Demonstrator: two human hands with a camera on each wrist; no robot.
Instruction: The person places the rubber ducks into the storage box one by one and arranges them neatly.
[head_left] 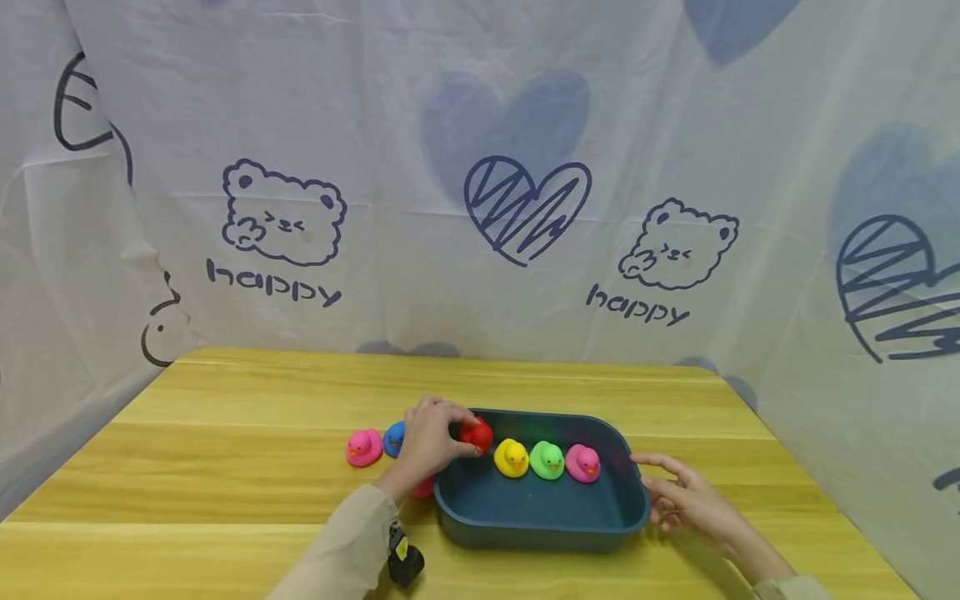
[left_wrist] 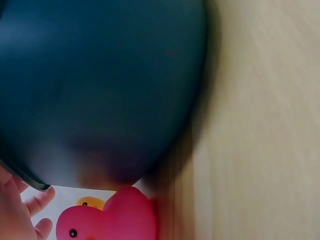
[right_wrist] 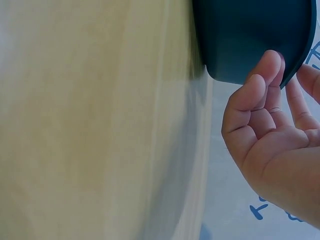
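My left hand [head_left: 429,439] pinches a red rubber duck [head_left: 477,435] between thumb and fingers, inside the back left corner of a dark teal basin [head_left: 540,537]. Whether the duck touches the basin floor is hidden. A yellow duck [head_left: 512,458], a green duck [head_left: 547,461] and a pink duck [head_left: 582,463] sit in a row inside. At the basin's right end, my right hand [head_left: 692,502] touches the outer wall and rim with its fingertips. The right wrist view shows its lower fingers [right_wrist: 250,97] loosely bent against the wall.
Left of the basin, on the wooden table [head_left: 247,475], are a pink duck [head_left: 364,448], a partly hidden blue duck [head_left: 393,438] and a reddish-pink duck [head_left: 422,489]. An orange-yellow duck [left_wrist: 92,202] shows behind a pink one in the left wrist view. A printed cloth [head_left: 405,217] hangs behind.
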